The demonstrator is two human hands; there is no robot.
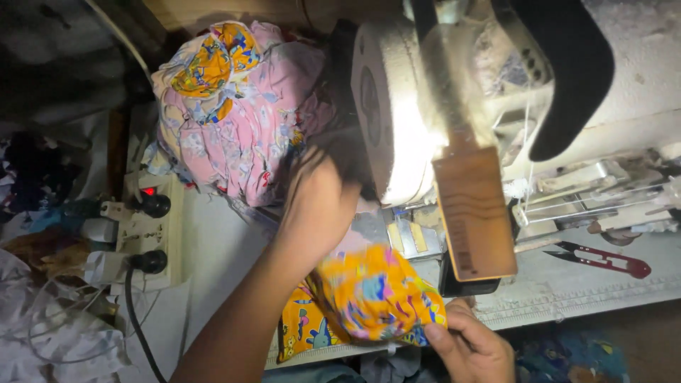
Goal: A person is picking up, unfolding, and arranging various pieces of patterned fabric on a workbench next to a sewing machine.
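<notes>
A white sewing machine (397,113) fills the upper right of the head view, its lamp throwing a bright glare down its left face, with a dark curved shape (567,71) crossing in front of its top. It stands on a pale table (213,248) that runs across the middle of the view. Left of the machine, a heap of pink printed cloth (241,120) sits on the table, with a yellow printed piece bunched on top. Near the front edge, a yellow cloth (369,298) with bright cartoon print lies bunched, partly on the table and partly hanging over the edge, just below the machine head. The left hand (316,206) reaches across the table, its back toward the camera and its fingers curled in the shadow at the machine's base; what those fingers close on cannot be told, though the wrist lies against the yellow cloth. The right hand (472,344) sits at the bottom edge and pinches the near corner of the yellow cloth between thumb and fingers. A brown tag (474,213) hangs in front of the machine, over the table. At the far left a white power strip (145,234) holds two black plugs and shows a red light. Red thread snips (603,259) lie on the table at the right.
</notes>
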